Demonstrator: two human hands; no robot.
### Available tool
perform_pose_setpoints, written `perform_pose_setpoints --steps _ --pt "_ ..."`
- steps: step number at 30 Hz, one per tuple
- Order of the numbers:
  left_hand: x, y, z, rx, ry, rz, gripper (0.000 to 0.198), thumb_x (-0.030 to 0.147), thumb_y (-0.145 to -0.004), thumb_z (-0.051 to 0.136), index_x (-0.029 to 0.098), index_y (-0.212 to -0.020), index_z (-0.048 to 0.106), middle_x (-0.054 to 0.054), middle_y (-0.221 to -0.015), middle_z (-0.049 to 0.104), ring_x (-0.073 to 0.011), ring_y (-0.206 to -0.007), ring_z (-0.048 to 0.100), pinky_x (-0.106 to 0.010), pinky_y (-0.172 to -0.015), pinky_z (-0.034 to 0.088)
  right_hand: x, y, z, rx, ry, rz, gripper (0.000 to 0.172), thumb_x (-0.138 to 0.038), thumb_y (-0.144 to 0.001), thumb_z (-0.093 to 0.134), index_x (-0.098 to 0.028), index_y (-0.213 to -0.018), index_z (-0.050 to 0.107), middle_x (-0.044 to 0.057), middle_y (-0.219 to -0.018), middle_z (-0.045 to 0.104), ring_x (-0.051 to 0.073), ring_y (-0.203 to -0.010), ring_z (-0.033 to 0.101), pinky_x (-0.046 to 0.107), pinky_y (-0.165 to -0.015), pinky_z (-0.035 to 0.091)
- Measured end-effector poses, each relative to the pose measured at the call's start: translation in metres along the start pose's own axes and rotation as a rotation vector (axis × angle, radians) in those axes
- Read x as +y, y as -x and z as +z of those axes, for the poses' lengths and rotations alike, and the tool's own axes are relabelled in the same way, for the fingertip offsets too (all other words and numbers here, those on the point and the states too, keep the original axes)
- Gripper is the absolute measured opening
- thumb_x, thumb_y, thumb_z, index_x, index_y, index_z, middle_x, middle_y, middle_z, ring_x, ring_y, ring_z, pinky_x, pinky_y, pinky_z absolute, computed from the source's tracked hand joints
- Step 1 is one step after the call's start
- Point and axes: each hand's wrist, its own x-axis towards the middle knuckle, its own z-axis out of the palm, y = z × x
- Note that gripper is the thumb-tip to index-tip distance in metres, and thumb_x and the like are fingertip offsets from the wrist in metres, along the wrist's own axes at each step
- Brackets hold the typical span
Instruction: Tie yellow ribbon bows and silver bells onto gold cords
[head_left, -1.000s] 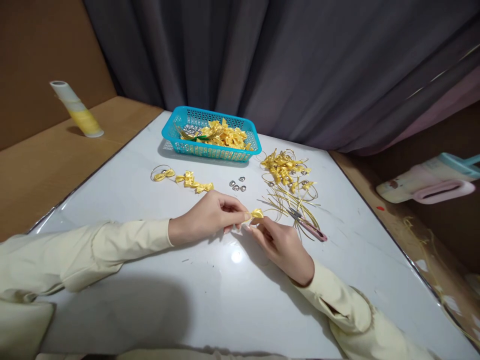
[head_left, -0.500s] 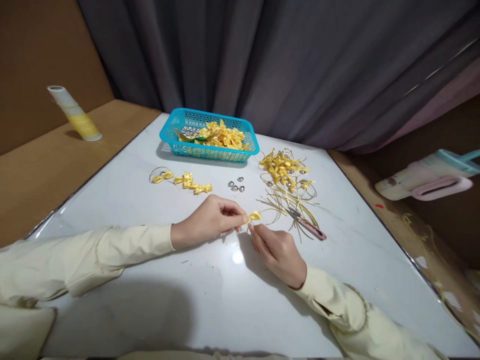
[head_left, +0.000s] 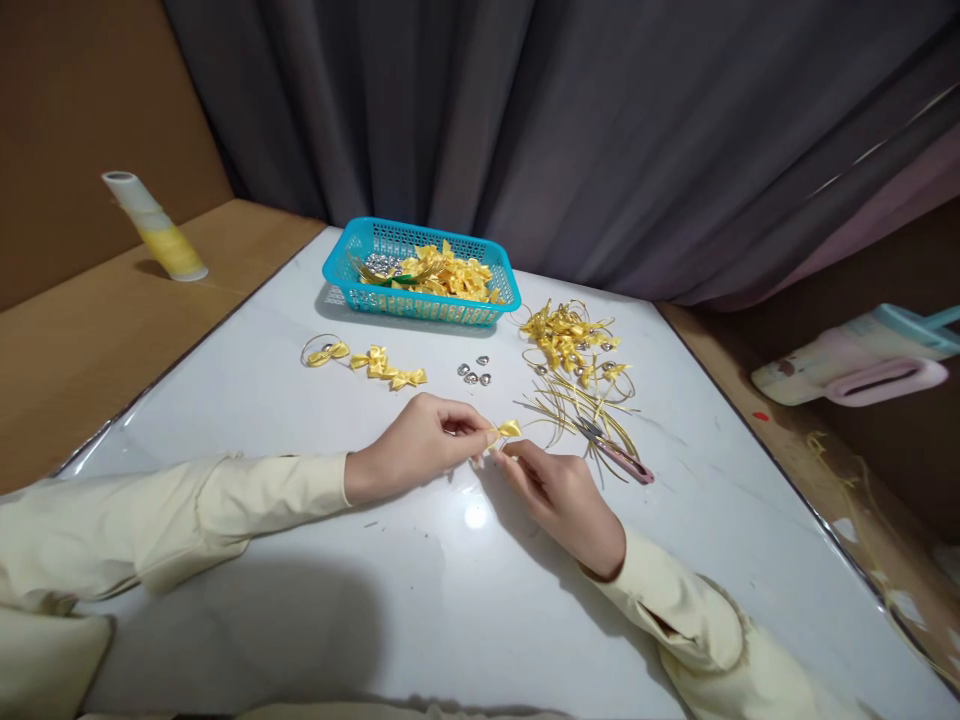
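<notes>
A small yellow ribbon bow [head_left: 509,429] sits between my two hands, just above the white table [head_left: 420,590]. My left hand [head_left: 420,445] pinches its left side with thumb and fingers closed. My right hand [head_left: 559,495] is curled, its fingertips meeting at the bow's underside. A thin gold cord runs from the bow toward a heap of gold cords [head_left: 577,405] to the right.
A blue basket [head_left: 352,262] of yellow bows stands at the back. Three loose bows [head_left: 375,360] and silver beads [head_left: 474,371] lie before it. Finished bows [head_left: 566,335] and pink-handled scissors [head_left: 619,455] lie right. A thread spool [head_left: 154,225] is far left.
The hands have barely shifted; my right fingers have moved slightly closer under the bow. The camera view wobbled a little.
</notes>
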Motion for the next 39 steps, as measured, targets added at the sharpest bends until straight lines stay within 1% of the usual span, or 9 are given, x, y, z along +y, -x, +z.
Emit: perform_pose_setpoints --steps 7,12,20,27,29,32,34,36,39 --pt "0.000 0.001 -0.002 -0.021 0.031 -0.023 0.014 0.013 -0.074 0.057 0.011 -0.061 0.063 0.006 -0.045 0.048 -0.0044 -0.042 0.039 -0.015 -0.041 0.031 0.000 0.006 0.000 0.004 -0.005 -0.054 0.022 -0.019 -0.092 0.034 -0.020 -0.071 0.040 -0.005 -0.050 0.040 0.008 -0.040 0.034 0.019 -0.043 0.026" --pt "-0.002 0.000 -0.001 -0.032 0.037 -0.036 0.014 0.014 -0.074 0.057 0.011 -0.061 0.062 0.006 -0.046 0.048 -0.0042 -0.042 0.039 -0.015 -0.041 0.031 -0.001 0.007 0.000 -0.015 -0.018 -0.035 0.022 -0.018 -0.092 0.032 -0.021 -0.071 0.035 -0.005 -0.050 0.038 0.009 -0.041 0.031 0.019 -0.044 0.027" --pt "-0.011 0.000 0.003 -0.066 -0.024 -0.022 0.012 0.017 -0.074 0.058 0.012 -0.068 0.067 0.003 -0.054 0.055 -0.0059 -0.050 0.045 -0.016 -0.046 0.034 -0.002 0.007 0.009 -0.008 -0.017 -0.024 0.023 -0.018 -0.090 0.031 -0.021 -0.068 0.037 -0.005 -0.048 0.037 0.009 -0.039 0.028 0.021 -0.043 0.024" --pt "-0.006 -0.003 -0.002 -0.076 0.042 -0.085 0.016 0.023 -0.078 0.057 0.012 -0.069 0.064 0.005 -0.050 0.050 -0.0047 -0.042 0.038 -0.017 -0.040 0.029 0.001 -0.005 -0.004 -0.070 -0.139 0.194 0.030 -0.034 -0.090 0.041 -0.017 -0.070 0.055 -0.003 -0.048 0.047 0.008 -0.042 0.040 0.021 -0.047 0.031" --pt "-0.004 -0.004 -0.003 -0.074 0.066 -0.067 0.016 0.024 -0.078 0.057 0.012 -0.070 0.065 0.005 -0.051 0.050 -0.0048 -0.043 0.038 -0.017 -0.040 0.029 0.003 -0.009 -0.011 -0.107 -0.254 0.293 0.027 -0.041 -0.085 0.050 -0.016 -0.076 0.056 -0.002 -0.052 0.053 0.009 -0.045 0.045 0.021 -0.049 0.035" --pt "-0.004 -0.005 -0.006 -0.122 0.088 -0.043 0.017 0.026 -0.078 0.059 0.012 -0.075 0.067 0.004 -0.052 0.050 -0.0048 -0.044 0.037 -0.017 -0.041 0.029 0.008 -0.015 -0.021 -0.146 -0.568 0.374 0.031 -0.047 -0.082 0.053 -0.017 -0.090 0.048 0.000 -0.065 0.057 0.010 -0.053 0.052 0.020 -0.045 0.038" --pt "-0.006 -0.006 -0.008 -0.187 0.103 -0.042 0.018 0.028 -0.078 0.060 0.011 -0.078 0.067 0.003 -0.055 0.053 -0.0041 -0.044 0.038 -0.016 -0.041 0.030 0.010 -0.021 -0.026 -0.158 -0.739 0.355 0.032 -0.045 -0.082 0.053 -0.020 -0.097 0.039 -0.003 -0.068 0.053 0.010 -0.053 0.050 0.019 -0.042 0.037" --pt "-0.009 -0.008 -0.010 -0.218 0.134 -0.063 0.021 0.031 -0.079 0.060 0.011 -0.085 0.066 0.002 -0.058 0.055 -0.0038 -0.042 0.040 -0.016 -0.039 0.032 0.009 -0.028 -0.031 -0.150 -0.767 0.284 0.032 -0.039 -0.082 0.054 -0.021 -0.100 0.033 -0.006 -0.065 0.048 0.008 -0.051 0.046 0.018 -0.043 0.036" --pt "-0.012 -0.011 -0.010 -0.141 0.198 -0.140 0.038 0.039 -0.081 0.058 0.011 -0.106 0.059 -0.001 -0.062 0.060 -0.0076 -0.040 0.049 -0.017 -0.034 0.035 0.005 -0.038 -0.037 -0.056 -0.469 0.118 0.025 -0.026 -0.083 0.050 -0.020 -0.100 0.033 -0.007 -0.060 0.045 0.008 -0.048 0.041 0.019 -0.047 0.034"
